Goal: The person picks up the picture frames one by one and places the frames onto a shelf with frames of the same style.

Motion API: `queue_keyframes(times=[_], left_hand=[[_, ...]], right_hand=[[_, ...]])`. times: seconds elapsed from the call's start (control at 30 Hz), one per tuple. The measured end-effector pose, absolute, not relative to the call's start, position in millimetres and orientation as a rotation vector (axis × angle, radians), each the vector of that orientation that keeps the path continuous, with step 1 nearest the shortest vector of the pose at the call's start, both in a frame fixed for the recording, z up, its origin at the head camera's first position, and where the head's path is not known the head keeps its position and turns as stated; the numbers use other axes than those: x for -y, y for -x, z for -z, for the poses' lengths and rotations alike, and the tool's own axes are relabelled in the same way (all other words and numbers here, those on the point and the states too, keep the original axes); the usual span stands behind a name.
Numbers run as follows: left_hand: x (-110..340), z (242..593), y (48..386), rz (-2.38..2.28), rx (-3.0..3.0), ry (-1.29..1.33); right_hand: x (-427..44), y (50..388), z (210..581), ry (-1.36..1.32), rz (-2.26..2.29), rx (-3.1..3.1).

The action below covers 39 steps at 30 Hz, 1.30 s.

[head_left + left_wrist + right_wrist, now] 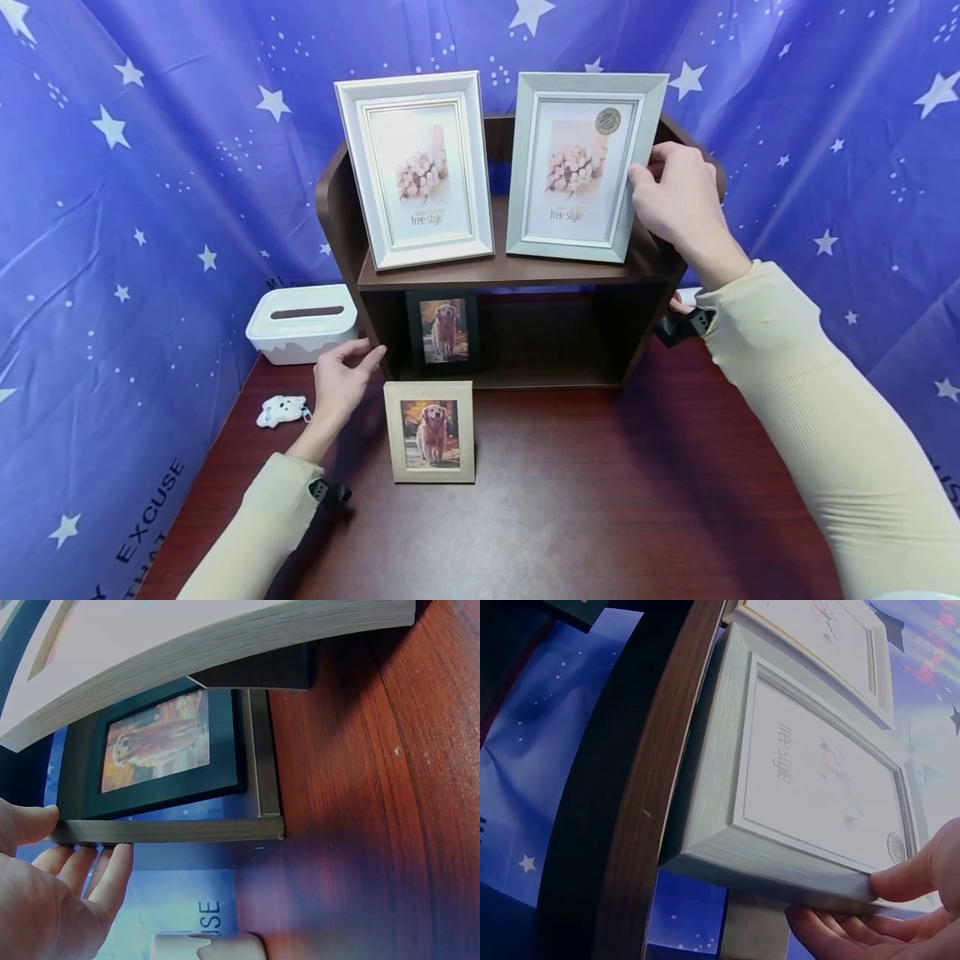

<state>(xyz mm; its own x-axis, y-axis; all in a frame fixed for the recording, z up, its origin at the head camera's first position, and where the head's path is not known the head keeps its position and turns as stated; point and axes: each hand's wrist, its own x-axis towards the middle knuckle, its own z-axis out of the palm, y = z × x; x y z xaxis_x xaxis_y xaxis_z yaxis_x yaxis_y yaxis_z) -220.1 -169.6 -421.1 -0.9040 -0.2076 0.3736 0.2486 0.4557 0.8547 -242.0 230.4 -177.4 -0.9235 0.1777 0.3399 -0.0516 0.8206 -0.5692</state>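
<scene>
Cream sleeve (810, 392) leads to the right hand (682, 200), which pinches the pale-green frame (579, 171) upon the shelf (570, 277); left hand (341, 379) grips the shelf's side. Step is probably positioning; next needs gentle release.

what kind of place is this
Probably a curtained-off tabletop set, perhaps for filming, though I can't be sure: star-printed blue fabric hangs around the back and sides of a reddish wood-grain table, where a brown two-tier desktop shelf displays picture frames.
</scene>
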Motion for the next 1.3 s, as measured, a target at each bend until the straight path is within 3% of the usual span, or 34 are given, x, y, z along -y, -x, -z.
queue_keyframes(times=[1.3], left_hand=[[169.7, 423.5, 222.2, 1.437, 2.262, 0.055]], right_hand=[[-230.0, 239.9, 182.8, 0.075, -0.972, 2.617]])
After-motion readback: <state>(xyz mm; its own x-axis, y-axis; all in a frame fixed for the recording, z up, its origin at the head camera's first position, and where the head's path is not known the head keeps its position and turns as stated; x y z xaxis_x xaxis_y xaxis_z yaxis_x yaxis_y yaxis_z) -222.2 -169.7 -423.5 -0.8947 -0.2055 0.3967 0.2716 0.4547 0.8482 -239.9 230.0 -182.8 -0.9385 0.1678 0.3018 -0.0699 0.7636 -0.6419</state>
